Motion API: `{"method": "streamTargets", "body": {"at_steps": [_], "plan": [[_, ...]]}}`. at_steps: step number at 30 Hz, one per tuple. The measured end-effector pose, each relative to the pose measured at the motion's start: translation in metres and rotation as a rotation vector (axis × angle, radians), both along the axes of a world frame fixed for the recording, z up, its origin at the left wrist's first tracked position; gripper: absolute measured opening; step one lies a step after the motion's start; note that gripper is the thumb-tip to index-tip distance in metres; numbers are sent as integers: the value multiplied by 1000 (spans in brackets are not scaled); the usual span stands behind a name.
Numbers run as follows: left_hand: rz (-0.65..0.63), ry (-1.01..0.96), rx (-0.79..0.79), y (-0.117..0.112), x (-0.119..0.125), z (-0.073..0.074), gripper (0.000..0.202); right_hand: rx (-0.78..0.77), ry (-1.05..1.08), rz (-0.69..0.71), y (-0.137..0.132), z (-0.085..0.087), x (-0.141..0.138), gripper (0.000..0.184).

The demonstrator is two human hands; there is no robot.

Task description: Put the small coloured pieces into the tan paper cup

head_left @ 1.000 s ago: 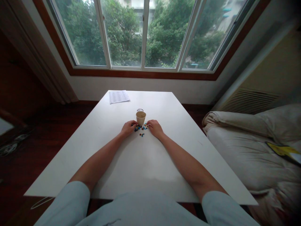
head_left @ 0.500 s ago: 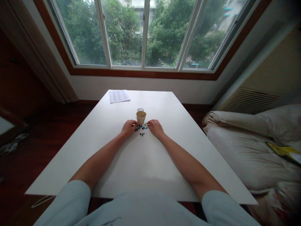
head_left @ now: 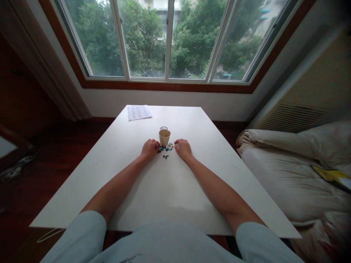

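Note:
A small tan paper cup (head_left: pixel 164 140) stands upright on the white table. Just in front of its base lies a loose scatter of tiny beads or pieces (head_left: pixel 166 148), blue, dark, yellow and brown, with a few apart (head_left: pixel 165 157) closer to me. My left hand (head_left: pixel 149 149) rests left of the cup, fingers curled and closed at the scatter's left edge; a dark bit shows by the fingertips. To the right, my right hand (head_left: pixel 183 149) lies with fingers bent and pressed together, slightly apart from the pieces. What either hand pinches, if anything, is too small to make out.
Behind the cup is a thin dark loop (head_left: pixel 163 128), perhaps string or wire. Printed sheets (head_left: pixel 139 112) lie at the far left corner of the white table (head_left: pixel 175 197). A covered sofa (head_left: pixel 276 175) stands on the right, and a window spans the wall beyond.
My right hand has drawn back slightly to the right, away from the pieces. My left hand has hardly moved. Cup and scatter look the same.

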State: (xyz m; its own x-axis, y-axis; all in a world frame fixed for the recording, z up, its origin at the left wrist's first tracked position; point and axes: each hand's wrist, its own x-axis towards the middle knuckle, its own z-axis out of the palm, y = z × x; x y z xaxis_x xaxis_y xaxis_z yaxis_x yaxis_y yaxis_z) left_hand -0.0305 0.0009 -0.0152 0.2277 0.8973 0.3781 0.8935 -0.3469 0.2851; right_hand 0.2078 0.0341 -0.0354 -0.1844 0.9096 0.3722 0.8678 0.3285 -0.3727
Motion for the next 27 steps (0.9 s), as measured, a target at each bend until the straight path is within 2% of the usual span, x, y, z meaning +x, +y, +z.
{"method": "streamTargets", "body": {"at_steps": [12, 18, 27], "plan": [[12, 28, -44, -2, -1, 7, 19, 29, 40, 23, 1, -2, 2, 7], [-64, 30, -79, -5, -1, 12, 15, 51, 49, 38, 2, -2, 1, 7], [-111, 26, -110, -5, 1, 14, 17, 104, 143, 73, 0, 3, 1, 9]]}}
